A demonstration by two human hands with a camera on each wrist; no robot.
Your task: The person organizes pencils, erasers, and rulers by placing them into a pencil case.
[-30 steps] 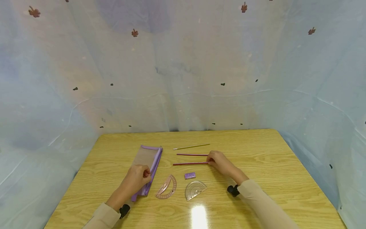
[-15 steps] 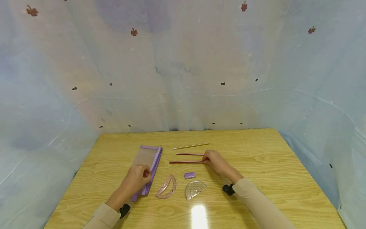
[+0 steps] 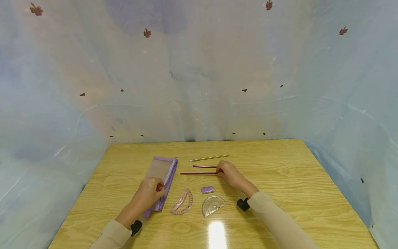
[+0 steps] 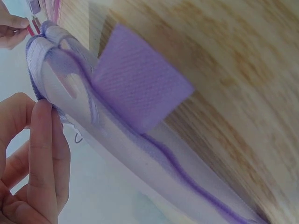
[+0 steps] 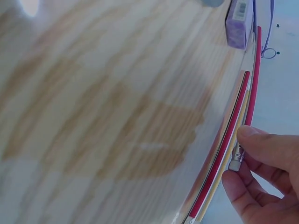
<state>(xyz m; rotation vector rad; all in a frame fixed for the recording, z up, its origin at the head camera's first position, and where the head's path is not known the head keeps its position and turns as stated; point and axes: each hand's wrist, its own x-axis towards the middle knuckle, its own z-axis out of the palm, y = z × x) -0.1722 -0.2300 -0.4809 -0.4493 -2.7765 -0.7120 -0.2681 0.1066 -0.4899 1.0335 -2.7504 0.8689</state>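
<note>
I am holding the red pencil (image 3: 199,173) in my right grip (image 3: 231,174), thumb and fingers pinching its metal-collared end; the shaft is pointing left, toward the purple pencil case (image 3: 159,167). By its looks, the pencil should be handling as light, stiff and smooth, and may be rolling between fingertips; taking hold nearer mid-shaft should be steadier. My left grip (image 3: 150,192) is pinching the case at its right edge. The mesh is looking thin and soft, likely to be folding unless held by its firmer zip edge.

Outward on the table (image 3: 289,166), a second red pencil (image 3: 204,166) is lying just beyond the held one, a gold pencil (image 3: 211,158) farther still. Nearer, the purple eraser (image 3: 207,190) is lying beyond the clear protractor (image 3: 212,205); the pink protractor (image 3: 180,201) is lying to their left.

The right wrist view is showing the metal collar and the eraser's barcode, neither readable from the head. The left wrist view is showing the case mouth gaping, which the head view is leaving unclear.
</note>
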